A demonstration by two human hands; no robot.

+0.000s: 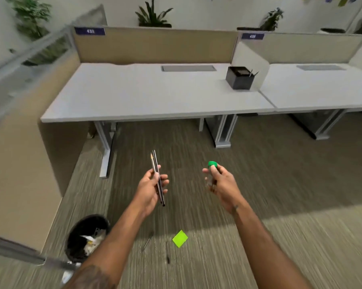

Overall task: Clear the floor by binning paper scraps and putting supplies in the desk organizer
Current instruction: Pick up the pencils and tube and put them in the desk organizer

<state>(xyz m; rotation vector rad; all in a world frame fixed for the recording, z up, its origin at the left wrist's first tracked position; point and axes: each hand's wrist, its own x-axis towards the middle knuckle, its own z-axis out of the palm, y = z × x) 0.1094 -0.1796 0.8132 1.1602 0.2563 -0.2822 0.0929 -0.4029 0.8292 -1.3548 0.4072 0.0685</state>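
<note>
Two pencils (157,177) lie side by side across the left hand (151,187), pinched between the thumb and fingers with their points up and away from the body. Held this loosely and this long, one could slide past the other and drop back to the carpet (259,184) if the fingers relax on the way to the desk. The right hand (221,183) is wrapped around a small clear bottle with a green cap (212,164); what it contains is too blurred to tell, and if the cap is not tight a tilt could spill it.

Both loads belong in the black organizer (239,78), which sits toward the far right of the white desk (134,94), well apart from both hands. It already holds a few upright sticks, so pushing the pencils in point-first may jam against them or tip the box, and with both hands full neither is free to steady it.

Behind and below the arms, the floor is not yet clear: a green paper square (180,238) lies on the carpet, a thin pen (148,241) is just left of it and a small dark object (167,258) sits below. Stepping forward without looking could tread on these. The black bin (86,236) stands at the lower left with paper inside, and white scraps (66,275) near its base look to have missed it.
</note>
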